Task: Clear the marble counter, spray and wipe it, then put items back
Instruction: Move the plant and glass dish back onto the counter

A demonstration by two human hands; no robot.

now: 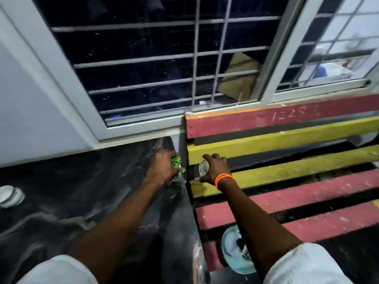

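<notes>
A: What is hard to make out?

B: The whole view is blurred. The left hand covers most of a small green plant; only leafy tufts show past its fingers, and its pot is hidden. The right hand hides most of a clear glass; only its rim shows to the left of the knuckles. Whether the glass holds anything cannot be told.

A: How is each grip?

B: The left grip is wrapped round the plant. The right grip lies curled over the glass, but whether it truly clasps it cannot be told. An orange band circles the right wrist.

A: Where do these things sit?

B: The plant is at the far right end of the dark marble tabletop, close under the window. The glass is just right of the plant, over a yellow slat of a red and yellow bench. The hands are near each other, apart.

A: Anything else?

B: Far to the left of the left grip, a white round thing sits on the tabletop, cut off by the picture's edge. Below the right forearm a pale teal bowl lies partly hidden; its contents are unclear. White sleeves show at the bottom.
</notes>
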